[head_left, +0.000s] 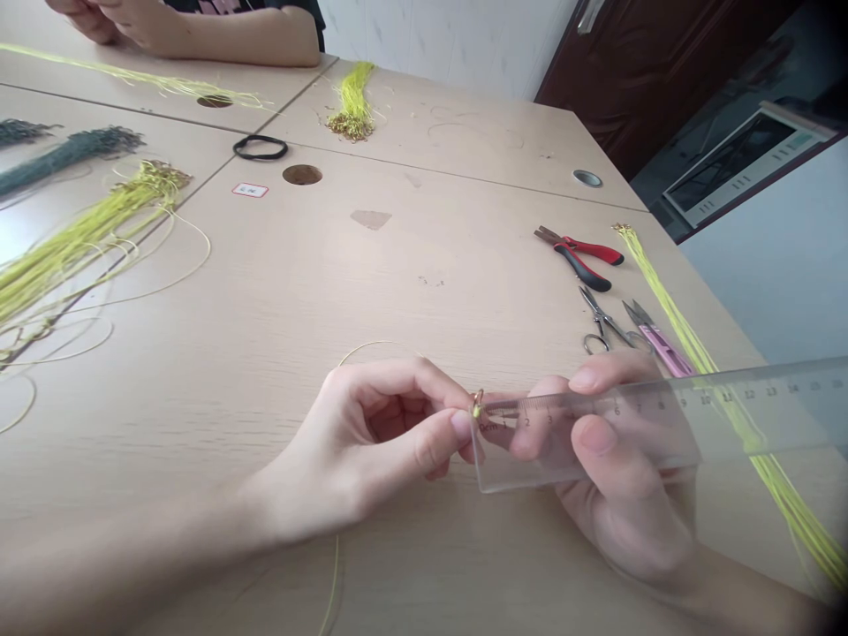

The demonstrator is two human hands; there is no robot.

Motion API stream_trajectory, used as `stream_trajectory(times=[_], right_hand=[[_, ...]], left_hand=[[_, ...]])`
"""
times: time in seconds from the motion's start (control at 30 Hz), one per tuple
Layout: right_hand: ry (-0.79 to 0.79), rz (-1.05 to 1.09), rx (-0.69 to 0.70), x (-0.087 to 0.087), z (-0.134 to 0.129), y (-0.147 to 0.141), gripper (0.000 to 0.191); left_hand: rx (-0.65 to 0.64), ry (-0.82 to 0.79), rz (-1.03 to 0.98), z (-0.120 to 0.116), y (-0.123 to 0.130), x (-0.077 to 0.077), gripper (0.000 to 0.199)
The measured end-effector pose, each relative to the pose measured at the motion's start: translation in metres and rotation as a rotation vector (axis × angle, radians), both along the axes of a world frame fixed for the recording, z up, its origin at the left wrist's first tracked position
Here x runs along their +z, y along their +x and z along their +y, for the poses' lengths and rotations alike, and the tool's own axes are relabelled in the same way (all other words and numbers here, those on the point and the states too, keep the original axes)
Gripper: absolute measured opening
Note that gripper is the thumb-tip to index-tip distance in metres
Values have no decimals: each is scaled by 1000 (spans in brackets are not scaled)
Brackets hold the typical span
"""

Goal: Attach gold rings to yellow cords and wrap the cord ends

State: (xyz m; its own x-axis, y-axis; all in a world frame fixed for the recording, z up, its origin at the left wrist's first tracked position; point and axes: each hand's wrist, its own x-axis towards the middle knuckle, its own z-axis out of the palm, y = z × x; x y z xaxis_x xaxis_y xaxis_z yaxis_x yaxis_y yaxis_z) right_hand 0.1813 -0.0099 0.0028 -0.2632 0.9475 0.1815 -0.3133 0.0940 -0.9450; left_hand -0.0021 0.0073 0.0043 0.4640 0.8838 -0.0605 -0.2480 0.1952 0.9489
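Several pale wood-grain desks [397, 265] pushed together, filling the view, with a co-worker's bare forearms [252, 42] resting at the far edge. Along the left side, loose bundles of yellow cord [86, 238] and a dark grey-green bundle [70, 159]. Toward the far middle, a shorter yellow bundle with gold-coloured ends [351, 110], plus a black rubber band [260, 147] near a small red-edged label [250, 190]. Near the right edge, red-and-black pliers [579, 256], steel scissors [600, 318], pink-handled snips [666, 349] and a long yellow bundle [795, 499] running toward the near right corner.

Close to the near edge, both hands almost meeting. Left hand [361, 442] pinching a thin yellow cord [371, 346] between thumb and forefinger, just behind a tiny gold-coloured ring [478, 405], other fingers loosely curled. Right hand [616, 477] holding a clear plastic ruler [662, 415] between thumb and fingers, its long axis running rightward and slightly upward. Zero end of the scale right beside the ring, with the ring closer to the left fingertips than to the right hand. Slack cord arcing behind the left hand, then dropping toward the near edge.
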Motion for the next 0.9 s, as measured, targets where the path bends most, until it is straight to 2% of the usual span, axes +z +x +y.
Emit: stream_trajectory(times=[0.7,0.8,0.9], right_hand=[[-12,41,12,0,0,-1,15],[21,36,-52,0,4,2,15],[-38,-107,-87,4,12,10,10]], left_hand=[[-10,-22,8,1,1,1,11],[35,-23,39,2,0,0,12],[139,-27,82,4,-1,-4,12]])
